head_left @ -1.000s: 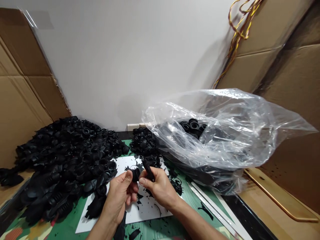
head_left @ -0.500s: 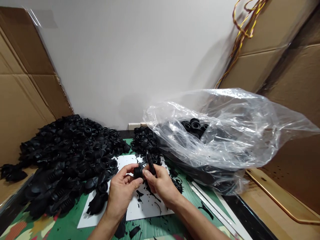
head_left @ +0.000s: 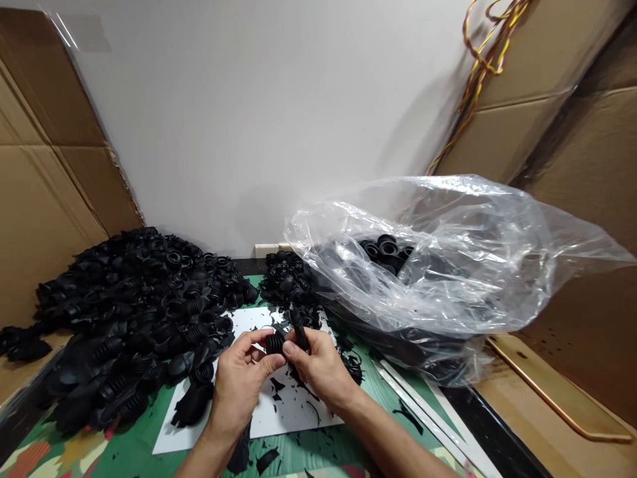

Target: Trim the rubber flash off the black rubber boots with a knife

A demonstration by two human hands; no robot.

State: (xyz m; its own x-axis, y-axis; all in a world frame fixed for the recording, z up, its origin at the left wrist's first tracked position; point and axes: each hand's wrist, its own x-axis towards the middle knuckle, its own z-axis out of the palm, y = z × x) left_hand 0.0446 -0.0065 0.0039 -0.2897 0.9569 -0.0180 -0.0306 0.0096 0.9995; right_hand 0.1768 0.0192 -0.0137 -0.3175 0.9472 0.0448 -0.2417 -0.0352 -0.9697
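My left hand [head_left: 242, 375] grips a small black ribbed rubber bellows [head_left: 274, 343] between thumb and fingers, above a white sheet [head_left: 263, 425]. Close against it on the right, my right hand [head_left: 318, 365] is closed around a dark pen-like tool [head_left: 298, 325], which points up and away from me. The tool's working tip cannot be made out. My right thumb is at the edge of the bellows. Black rubber trimmings [head_left: 277, 385] are scattered on the sheet below both hands.
A large heap of untrimmed black rubber pieces [head_left: 134, 299] covers the left side. Behind the sheet sits a pile of black scraps [head_left: 288, 279]. At right stands a clear plastic bag [head_left: 448, 285] of black bellows, near metal strips [head_left: 428, 418] and a gold phone [head_left: 557, 385]. Cardboard walls flank the table.
Both hands stay nearly in place with the bellows and the tool. The tool and my right thumb have shifted slightly; the view has moved a little.
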